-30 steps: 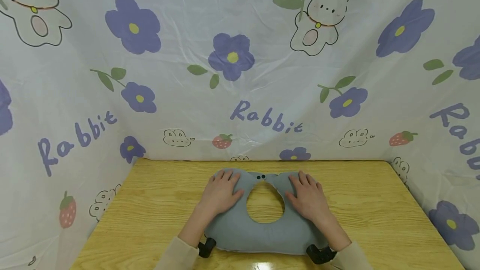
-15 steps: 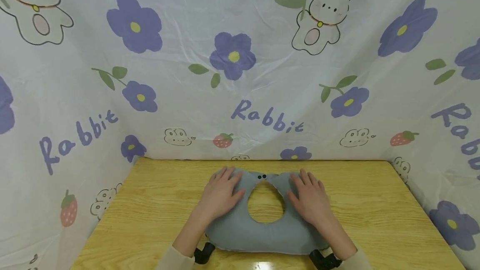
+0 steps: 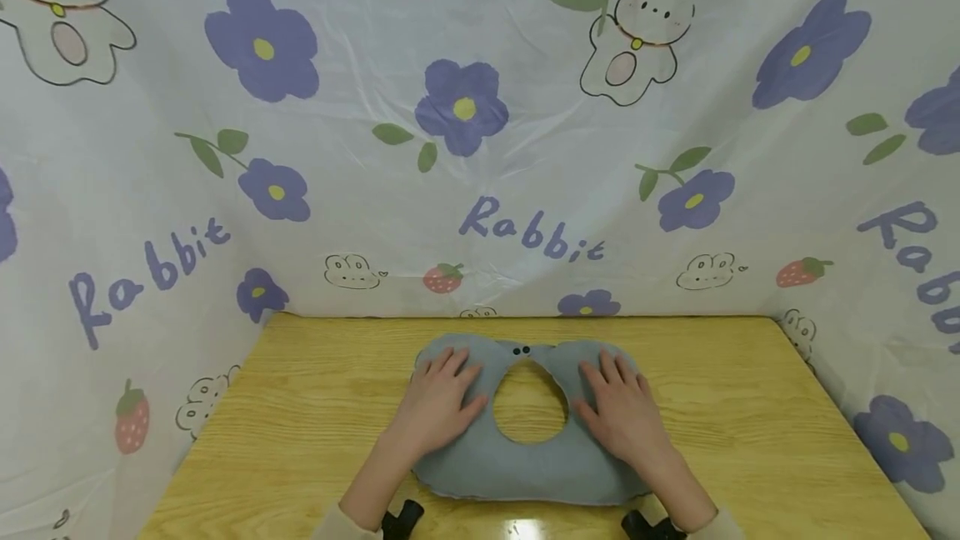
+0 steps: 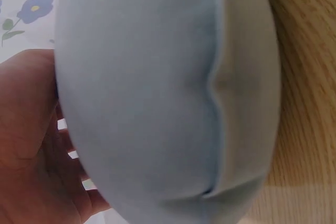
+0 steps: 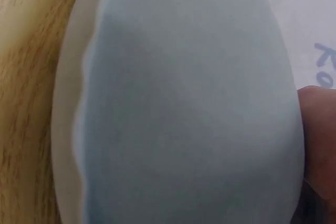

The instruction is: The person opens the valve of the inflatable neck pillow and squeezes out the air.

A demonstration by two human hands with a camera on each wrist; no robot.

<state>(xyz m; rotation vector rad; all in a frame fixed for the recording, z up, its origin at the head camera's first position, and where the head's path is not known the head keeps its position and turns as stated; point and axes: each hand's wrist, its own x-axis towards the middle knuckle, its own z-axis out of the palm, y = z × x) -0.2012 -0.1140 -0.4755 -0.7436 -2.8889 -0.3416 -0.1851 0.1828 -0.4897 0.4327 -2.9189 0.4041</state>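
Head view: a grey-blue, neck-style pillow [image 3: 528, 473] with a round hole lies on a wood-grain tabletop [image 3: 300, 407], towards 6 o'clock of the scene. Two small dark dots [image 3: 521, 350] sit at the pillow's 12 o'clock. A person's left hand [image 3: 442, 402] rests on it at 9 o'clock, and the right hand [image 3: 626, 411] at 3 o'clock, fingers pointing away from the person. On both hands the grip is wide: fingers spread, laid over the fabric, curled round nothing. A black device [image 3: 405, 517] shows near each wrist. Behind stands a white cloth [image 3: 360, 223] printed with purple flowers, rabbits and strawberries.

Left wrist view: the pillow's bulging, seamed side fills the middle. The left hand lies against it at 8 o'clock, with tabletop at 3 o'clock.

Right wrist view: the pillow's other side fills the middle, tabletop at 9 o'clock. Part of the right hand shows at 4 o'clock and a fingertip at 1 o'clock; this view alone cannot tell the grip.

The step in hand looks like steadying or pressing the pillow flat with both hands. Moving it would call for the fingers to close round its sides; smoothing it, only for even pressure.
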